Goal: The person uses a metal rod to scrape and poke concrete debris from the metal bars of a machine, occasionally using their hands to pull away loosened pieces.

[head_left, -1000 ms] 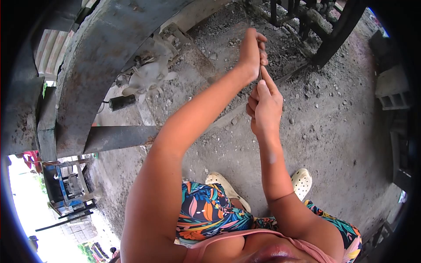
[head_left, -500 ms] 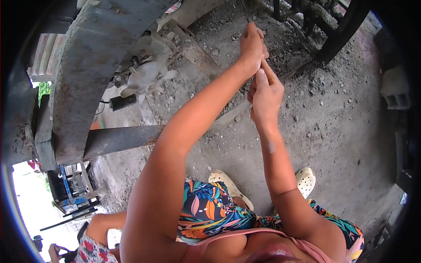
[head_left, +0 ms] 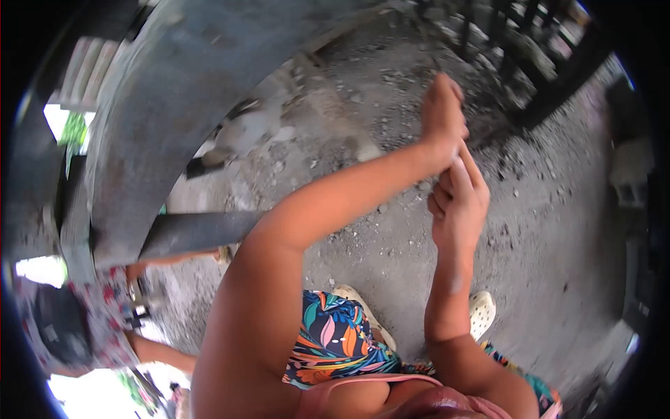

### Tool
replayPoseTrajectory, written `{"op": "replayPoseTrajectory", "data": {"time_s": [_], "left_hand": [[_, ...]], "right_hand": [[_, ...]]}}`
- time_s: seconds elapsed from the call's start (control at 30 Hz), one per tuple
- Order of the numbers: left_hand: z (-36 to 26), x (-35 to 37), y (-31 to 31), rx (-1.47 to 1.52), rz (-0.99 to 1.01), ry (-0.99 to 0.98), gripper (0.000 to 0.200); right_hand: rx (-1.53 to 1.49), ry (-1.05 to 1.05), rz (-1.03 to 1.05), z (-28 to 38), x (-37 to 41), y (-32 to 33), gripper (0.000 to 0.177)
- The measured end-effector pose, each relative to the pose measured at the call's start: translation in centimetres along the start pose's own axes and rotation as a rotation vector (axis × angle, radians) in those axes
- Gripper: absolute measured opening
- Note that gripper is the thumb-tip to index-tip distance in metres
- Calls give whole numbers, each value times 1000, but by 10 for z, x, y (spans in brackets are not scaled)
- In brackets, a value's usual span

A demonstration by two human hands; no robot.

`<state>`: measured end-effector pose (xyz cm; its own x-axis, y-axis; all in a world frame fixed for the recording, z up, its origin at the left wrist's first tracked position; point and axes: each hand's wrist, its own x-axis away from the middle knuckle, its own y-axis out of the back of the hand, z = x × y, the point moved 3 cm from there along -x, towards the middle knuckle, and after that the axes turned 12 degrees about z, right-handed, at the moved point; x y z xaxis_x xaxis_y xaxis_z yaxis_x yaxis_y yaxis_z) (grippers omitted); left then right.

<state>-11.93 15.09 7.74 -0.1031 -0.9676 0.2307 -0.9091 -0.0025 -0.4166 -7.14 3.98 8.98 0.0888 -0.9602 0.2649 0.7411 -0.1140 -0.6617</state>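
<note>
The picture is motion-blurred. My left hand (head_left: 443,115) is a closed fist held out in front of me, above the gravel floor. My right hand (head_left: 459,202) is closed just below it, thumb pointing up and touching the left fist. The thin metal rod they grip one above the other is almost lost in the blur. Below are my patterned shorts (head_left: 335,335) and white clogs (head_left: 481,311).
A big curved grey metal band (head_left: 160,105) and a flat steel bar (head_left: 195,234) stand at the left. A black metal frame (head_left: 551,91) is at the upper right and a concrete block (head_left: 631,171) at the right. Another person in flowered clothes (head_left: 105,314) is at the lower left.
Both fists have shifted right and lower in view and stay stacked. The camera swung, blurring the scene. The person in flowered clothes has come further into view at the left.
</note>
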Motion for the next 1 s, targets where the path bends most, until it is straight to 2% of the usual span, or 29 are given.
{"op": "replayPoseTrajectory", "data": {"time_s": [0.03,0.13,0.17,0.2,0.23,0.27,0.37,0.43,0.47,0.53,0.57,0.6,0.63,0.67,0.77,0.8,0.87,0.9,0.93,0.97,1.0], "left_hand": [[5,8,0,-17,-14,6,29],[45,-18,18,-219,-96,-203,25],[35,-12,14,-321,-73,-111,33],[35,-11,14,-290,-96,-71,35],[31,-7,14,-285,-126,-49,40],[38,-3,14,-202,-139,-28,44],[21,16,11,-287,-112,-30,45],[-2,31,13,-438,-15,-57,47],[-20,43,15,-479,41,-13,46],[-39,47,21,-588,91,20,45],[-49,52,25,-594,75,-5,45],[-53,57,29,-539,98,52,43],[-56,60,31,-486,122,108,42],[-58,63,31,-486,109,79,42],[-61,83,32,-318,86,216,40],[-64,91,30,-307,65,205,40],[-71,102,29,-398,128,423,43],[-78,112,29,-391,94,398,43],[-84,128,24,-502,166,396,44],[-83,142,22,-616,242,409,47],[-77,150,20,-614,226,416,47]], "right_hand": [[15,6,-35,-7,3,7,38],[154,19,-139,-18,6,11,33],[149,25,-102,-20,4,12,34],[130,30,-81,-20,4,11,24],[92,30,-89,-18,9,4,25],[88,41,-39,-20,15,6,25],[101,67,69,-23,37,-3,23],[-120,109,330,-30,47,-21,25],[-118,106,372,-24,55,-40,25],[103,-36,365,-15,66,-70,24],[163,-110,569,-13,60,-70,22],[172,-101,591,-7,57,-67,22],[293,-211,607,-3,56,-68,24],[422,-322,622,2,57,-67,27],[551,-454,627,9,53,-67,24],[612,-513,622,7,51,-63,22],[591,-508,676,-1,49,-64,19],[577,-465,688,-5,57,-64,15],[557,-425,697,-9,64,-61,11],[560,-451,713,-13,71,-54,9],[554,-464,723,-15,71,-47,9]]}}
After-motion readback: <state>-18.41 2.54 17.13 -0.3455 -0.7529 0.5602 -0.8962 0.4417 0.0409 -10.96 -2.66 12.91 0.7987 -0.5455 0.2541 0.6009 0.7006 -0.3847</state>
